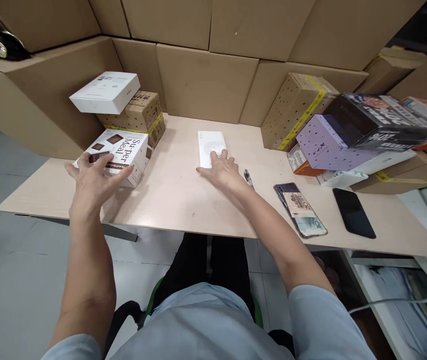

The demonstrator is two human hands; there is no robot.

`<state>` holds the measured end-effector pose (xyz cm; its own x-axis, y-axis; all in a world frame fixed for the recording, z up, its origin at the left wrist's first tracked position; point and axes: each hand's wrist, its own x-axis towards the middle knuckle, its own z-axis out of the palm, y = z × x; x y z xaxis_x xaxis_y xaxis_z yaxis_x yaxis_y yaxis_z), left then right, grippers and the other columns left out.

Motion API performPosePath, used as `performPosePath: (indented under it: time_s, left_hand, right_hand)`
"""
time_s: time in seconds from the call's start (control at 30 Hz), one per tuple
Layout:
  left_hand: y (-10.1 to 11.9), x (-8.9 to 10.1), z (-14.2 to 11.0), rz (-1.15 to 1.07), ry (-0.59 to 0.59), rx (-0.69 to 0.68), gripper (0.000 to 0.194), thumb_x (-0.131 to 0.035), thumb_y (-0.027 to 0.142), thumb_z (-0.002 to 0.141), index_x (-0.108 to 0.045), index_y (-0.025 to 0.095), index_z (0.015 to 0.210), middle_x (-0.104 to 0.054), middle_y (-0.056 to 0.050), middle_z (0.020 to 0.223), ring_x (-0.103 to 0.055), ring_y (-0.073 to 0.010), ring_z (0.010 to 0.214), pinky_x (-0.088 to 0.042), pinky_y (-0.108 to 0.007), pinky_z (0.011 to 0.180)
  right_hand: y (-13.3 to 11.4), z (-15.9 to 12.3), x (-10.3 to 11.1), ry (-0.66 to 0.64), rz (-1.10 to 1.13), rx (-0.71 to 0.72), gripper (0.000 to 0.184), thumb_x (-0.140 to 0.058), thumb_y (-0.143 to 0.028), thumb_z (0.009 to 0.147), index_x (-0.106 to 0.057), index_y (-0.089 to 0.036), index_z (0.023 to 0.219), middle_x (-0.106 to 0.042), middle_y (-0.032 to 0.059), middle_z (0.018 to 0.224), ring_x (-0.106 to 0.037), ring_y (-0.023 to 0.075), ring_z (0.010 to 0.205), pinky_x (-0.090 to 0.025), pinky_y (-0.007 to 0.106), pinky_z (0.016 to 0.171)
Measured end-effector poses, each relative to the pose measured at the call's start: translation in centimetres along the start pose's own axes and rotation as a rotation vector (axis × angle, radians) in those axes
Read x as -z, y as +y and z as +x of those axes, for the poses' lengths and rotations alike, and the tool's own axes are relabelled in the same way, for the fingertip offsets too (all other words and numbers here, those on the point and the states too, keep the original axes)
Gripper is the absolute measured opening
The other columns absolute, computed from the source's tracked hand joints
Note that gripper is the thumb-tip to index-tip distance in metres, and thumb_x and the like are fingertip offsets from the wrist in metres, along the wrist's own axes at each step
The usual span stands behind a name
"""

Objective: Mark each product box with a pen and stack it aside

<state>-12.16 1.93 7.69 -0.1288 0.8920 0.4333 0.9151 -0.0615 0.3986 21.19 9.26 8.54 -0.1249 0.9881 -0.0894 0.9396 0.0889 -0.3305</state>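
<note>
My left hand, fingers spread, is over the front of a white box printed "Su-per Meal" with brown squares. Whether its fingertips touch the box I cannot tell. At the middle of the table my right hand reaches to a flat white box, its fingers apart over the near right part. The hand hides that corner. A pen lies just right of my right wrist. Behind the Su-per Meal box, a plain white box rests on a brown patterned carton.
Right of the pen lie a phone with banknotes on it and a black phone. A pile with a purple box and a black box stands beside a taped carton. Cardboard walls close off the table's back.
</note>
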Motion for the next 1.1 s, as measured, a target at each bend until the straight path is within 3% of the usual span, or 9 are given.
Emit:
performPosePath:
  time_s: [0.07,0.17,0.3,0.4,0.5,0.63,0.83,1.0,1.1]
  left_hand:
    - [1.8,-1.1,-0.7,0.053,0.114,0.052,0.059,-0.065,0.065,0.092,-0.068,0.018,0.127,-0.034,-0.014,0.161,-0.015,-0.0542,0.153,-0.006,-0.083,0.12]
    - [6.8,-3.6,-3.2,-0.049,0.169,-0.072,0.045,-0.063,0.052,0.096,-0.07,0.017,0.125,-0.052,-0.015,0.148,-0.04,-0.0423,0.145,-0.029,-0.066,0.123]
    - [13.4,-6.9,-7.2,-0.316,-0.204,-0.232,0.045,-0.055,0.05,0.101,-0.068,0.019,0.132,-0.068,-0.014,0.131,-0.06,-0.0319,0.128,-0.049,-0.052,0.112]
    - [16.3,-8.2,-9.3,-0.402,-0.336,-0.239,0.046,-0.049,0.05,0.105,-0.065,0.021,0.136,-0.067,-0.013,0.133,-0.062,-0.0287,0.125,-0.052,-0.048,0.109]
    - [17.3,-9.2,-10.6,-0.372,-0.292,-0.228,0.049,-0.048,0.049,0.105,-0.063,0.018,0.139,-0.065,-0.016,0.129,-0.063,-0.0287,0.117,-0.055,-0.048,0.103]
    - [17.1,-10.5,-11.3,-0.3,-0.134,-0.196,0.057,-0.05,0.055,0.102,-0.058,0.014,0.142,-0.067,-0.019,0.124,-0.058,-0.0338,0.117,-0.052,-0.055,0.103]
    - [17.0,-10.5,-11.3,-0.246,-0.128,-0.132,0.053,-0.051,0.063,0.099,-0.071,0.016,0.111,-0.063,-0.021,0.133,-0.041,-0.0447,0.138,-0.04,-0.068,0.113]
    - [17.9,-9.1,-11.1,-0.586,-0.169,0.023,0.053,-0.061,0.054,0.097,-0.052,0.022,0.14,-0.068,-0.012,0.124,-0.066,-0.0279,0.109,-0.06,-0.044,0.087]
    - [18.1,-8.5,-10.9,-0.661,-0.033,-0.025,0.055,-0.065,0.043,0.096,-0.045,0.025,0.144,-0.064,-0.011,0.134,-0.07,-0.0228,0.107,-0.061,-0.034,0.081]
  right_hand:
    - [0.2,-1.8,-0.3,0.029,-0.021,-0.003,0.067,-0.053,-0.069,0.095,-0.058,-0.015,0.133,-0.049,0.0236,0.141,-0.054,0.0458,0.123,-0.05,0.062,0.095]
    - [0.4,-5.3,-1.3,0.103,-0.103,0.028,0.066,-0.051,-0.07,0.097,-0.061,-0.014,0.132,-0.054,0.0251,0.135,-0.058,0.0448,0.115,-0.051,0.059,0.09]
    - [1.6,-10.7,-2.1,0.161,-0.17,0.135,0.065,-0.045,-0.065,0.101,-0.061,-0.014,0.138,-0.055,0.0272,0.138,-0.062,0.0421,0.108,-0.053,0.058,0.086]
    - [3.7,-13.9,-2.3,0.153,-0.061,0.184,0.053,-0.043,-0.051,0.106,-0.059,-0.017,0.144,-0.051,0.0249,0.149,-0.061,0.0412,0.117,-0.053,0.06,0.094]
    - [6.5,-15.6,-3.0,0.215,0.257,0.267,0.044,-0.04,-0.044,0.108,-0.064,-0.022,0.139,-0.055,0.0179,0.148,-0.058,0.0343,0.13,-0.052,0.055,0.106]
    - [8.8,-16.4,-5.2,0.431,0.694,0.065,0.043,-0.048,-0.051,0.105,-0.066,-0.023,0.131,-0.066,0.0151,0.132,-0.069,0.0251,0.109,-0.061,0.044,0.092]
    - [6.9,-16.8,-6.8,0.464,0.59,-0.005,0.044,-0.055,-0.05,0.1,-0.067,-0.02,0.13,-0.075,0.0145,0.122,-0.068,0.0303,0.111,-0.056,0.052,0.1]
    - [5.5,-16.9,-6.6,0.388,0.631,0.036,0.04,-0.056,-0.049,0.099,-0.07,-0.021,0.125,-0.077,0.014,0.116,-0.069,0.0308,0.112,-0.056,0.052,0.1]
    - [5.6,-16.4,-6.7,0.323,0.767,0.056,0.041,-0.055,-0.053,0.1,-0.072,-0.023,0.122,-0.077,0.0128,0.118,-0.071,0.0293,0.113,-0.055,0.051,0.104]
